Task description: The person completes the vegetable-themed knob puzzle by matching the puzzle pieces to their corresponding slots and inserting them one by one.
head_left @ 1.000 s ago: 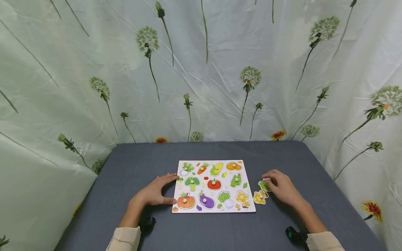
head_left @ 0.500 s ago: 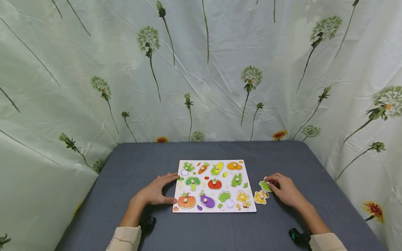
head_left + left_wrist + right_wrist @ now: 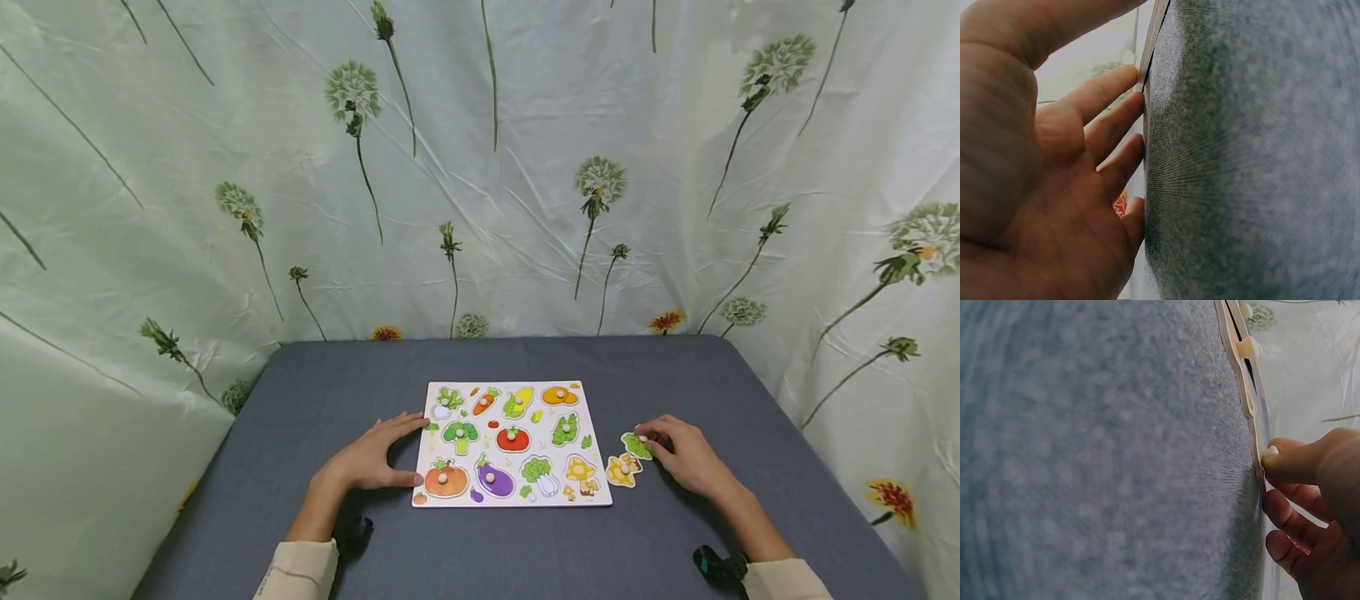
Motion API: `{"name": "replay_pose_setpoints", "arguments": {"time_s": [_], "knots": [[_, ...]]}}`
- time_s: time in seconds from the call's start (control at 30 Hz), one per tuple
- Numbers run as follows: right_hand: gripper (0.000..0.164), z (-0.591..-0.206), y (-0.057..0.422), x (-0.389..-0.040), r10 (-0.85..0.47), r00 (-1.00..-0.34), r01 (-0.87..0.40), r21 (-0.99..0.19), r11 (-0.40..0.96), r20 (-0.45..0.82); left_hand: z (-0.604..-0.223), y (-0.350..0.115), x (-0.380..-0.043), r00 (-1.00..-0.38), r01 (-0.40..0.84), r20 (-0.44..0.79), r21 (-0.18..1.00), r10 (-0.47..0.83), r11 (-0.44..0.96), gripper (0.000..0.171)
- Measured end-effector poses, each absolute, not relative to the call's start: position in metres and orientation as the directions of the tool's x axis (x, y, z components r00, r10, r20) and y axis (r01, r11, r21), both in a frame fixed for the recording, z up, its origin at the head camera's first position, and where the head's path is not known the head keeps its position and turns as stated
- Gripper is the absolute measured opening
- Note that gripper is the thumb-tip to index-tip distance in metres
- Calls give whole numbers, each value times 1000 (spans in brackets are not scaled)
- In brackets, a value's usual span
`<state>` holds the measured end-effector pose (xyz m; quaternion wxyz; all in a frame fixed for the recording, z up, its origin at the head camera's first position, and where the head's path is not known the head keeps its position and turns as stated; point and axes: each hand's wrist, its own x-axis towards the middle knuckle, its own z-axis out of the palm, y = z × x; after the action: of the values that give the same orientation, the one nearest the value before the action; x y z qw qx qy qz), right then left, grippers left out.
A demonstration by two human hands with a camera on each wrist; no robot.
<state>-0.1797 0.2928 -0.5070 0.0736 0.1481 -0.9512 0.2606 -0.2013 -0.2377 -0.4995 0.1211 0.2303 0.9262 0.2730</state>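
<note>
A white peg puzzle board (image 3: 542,442) with several vegetable pictures lies flat on the table. My left hand (image 3: 371,457) rests at its left edge, thumb and fingers spread and touching the rim; the left wrist view has the fingertips (image 3: 1135,103) along that edge. To the board's right, my right hand (image 3: 684,454) pinches the small knob (image 3: 1271,450) of a green leafy puzzle piece (image 3: 636,446) between thumb and finger. Beside it lies a yellow mushroom puzzle piece (image 3: 621,472), its knob (image 3: 1249,348) upright in the right wrist view.
The table (image 3: 525,554) has a dark grey cover. A pale curtain (image 3: 517,208) with dandelion prints hangs behind it and along both sides. On the board, the leafy cabbage picture (image 3: 538,473) and the mushroom picture (image 3: 580,471) show no knob.
My right fingers have settled on the green piece's knob, and that piece has shifted slightly to the right. The left hand keeps its place at the board.
</note>
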Motion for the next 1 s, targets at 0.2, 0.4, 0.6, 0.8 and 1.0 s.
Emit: {"name": "replay_pose_setpoints", "arguments": {"time_s": [0.2, 0.4, 0.6, 0.8, 1.0], "knots": [[21, -505, 294, -178, -255, -940, -336, -476, 813, 227, -500, -238, -202, -866, 357, -101, 559, 489, 748, 93], [19, -504, 295, -175, -242, -941, -329, -467, 820, 238, -501, -238, -203, -868, 352, -104, 560, 485, 750, 94], [15, -504, 296, -173, -203, -953, -286, -455, 843, 223, -500, -238, -202, -865, 359, -98, 562, 492, 745, 94], [14, -504, 299, -171, -165, -966, -240, -454, 858, 199, -500, -238, -202, -867, 348, -114, 560, 486, 752, 94], [11, -500, 301, -170, -147, -972, -218, -476, 852, 183, -501, -237, -203, -867, 344, -123, 553, 483, 759, 93]]}}
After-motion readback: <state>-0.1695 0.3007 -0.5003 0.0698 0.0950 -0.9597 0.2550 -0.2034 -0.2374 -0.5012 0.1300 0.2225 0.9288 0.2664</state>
